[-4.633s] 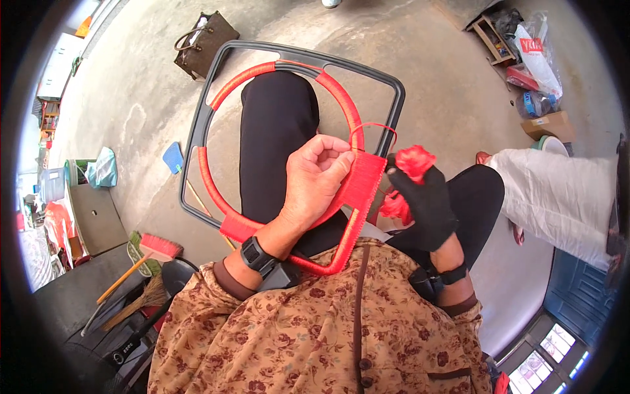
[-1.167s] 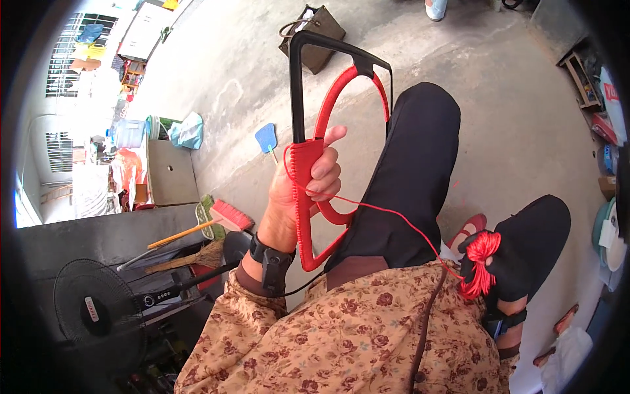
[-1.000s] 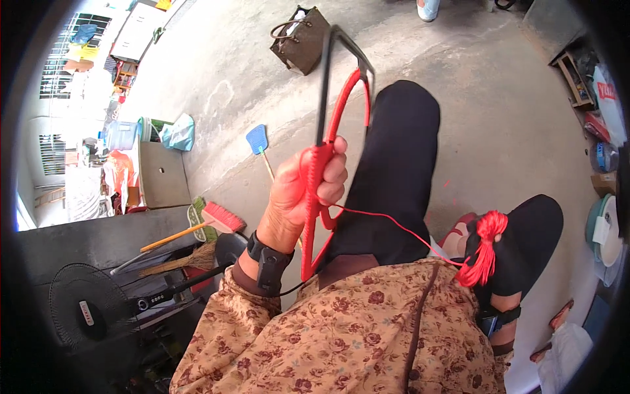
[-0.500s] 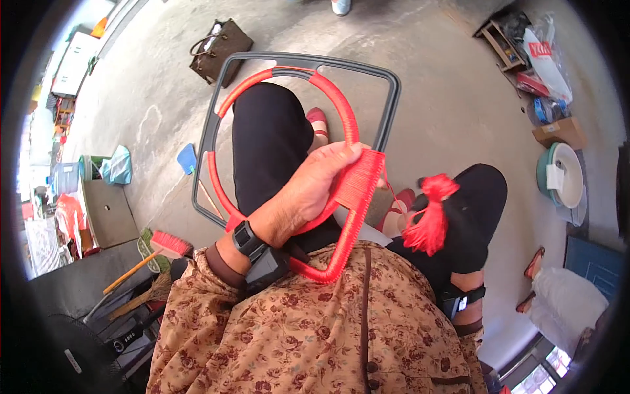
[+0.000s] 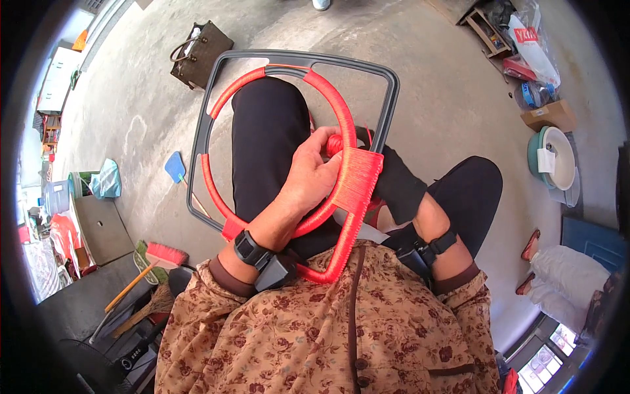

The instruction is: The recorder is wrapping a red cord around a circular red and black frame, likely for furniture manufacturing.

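Note:
A dark grey frame with an inner ring stands tilted over my lap. Red thread is wound round much of the ring, the wide patch on its right side and the lower bar. Inside the ring, my left hand has its fingers curled on a bundle of red thread, close against the wrapped ring. My right hand, in a black fingerless glove, is behind the frame's right side. Its fingers are mostly hidden by the frame and wrapped patch.
A brown handbag sits on the concrete floor ahead. At left are a blue fly swatter, a red-bristled broom and a fan. Basins, a cardboard box and a seated person's legs are at right.
My right hand has come left behind the frame, carrying the red thread bundle, which now shows inside the ring. My left fingers have moved from the wrapped patch to the bundle.

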The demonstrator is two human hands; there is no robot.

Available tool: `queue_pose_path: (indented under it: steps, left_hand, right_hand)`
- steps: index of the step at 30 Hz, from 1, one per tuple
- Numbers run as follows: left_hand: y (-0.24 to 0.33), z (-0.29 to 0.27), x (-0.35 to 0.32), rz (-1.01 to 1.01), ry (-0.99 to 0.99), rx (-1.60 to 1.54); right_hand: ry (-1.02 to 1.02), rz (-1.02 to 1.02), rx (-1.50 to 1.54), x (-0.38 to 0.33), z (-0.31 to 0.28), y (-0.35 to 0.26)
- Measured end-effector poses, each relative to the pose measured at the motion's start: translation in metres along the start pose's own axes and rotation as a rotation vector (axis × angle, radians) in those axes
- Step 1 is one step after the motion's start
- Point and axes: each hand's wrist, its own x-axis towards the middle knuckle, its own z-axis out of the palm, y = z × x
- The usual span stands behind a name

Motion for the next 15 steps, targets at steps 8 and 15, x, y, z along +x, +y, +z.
queue_pose_path:
  steps: [8, 15]
  left_hand:
    - [0.006, -0.004, -0.007, 0.415, 0.467, 0.327]
    - [0.022, 0.007, -0.014, 0.693, 0.572, 0.45]
  right_hand:
    - [0.432, 0.136, 1.547, -0.002, -0.053, -0.004]
    - [0.38, -0.124, 1.399, -0.024, -0.038, -0.056]
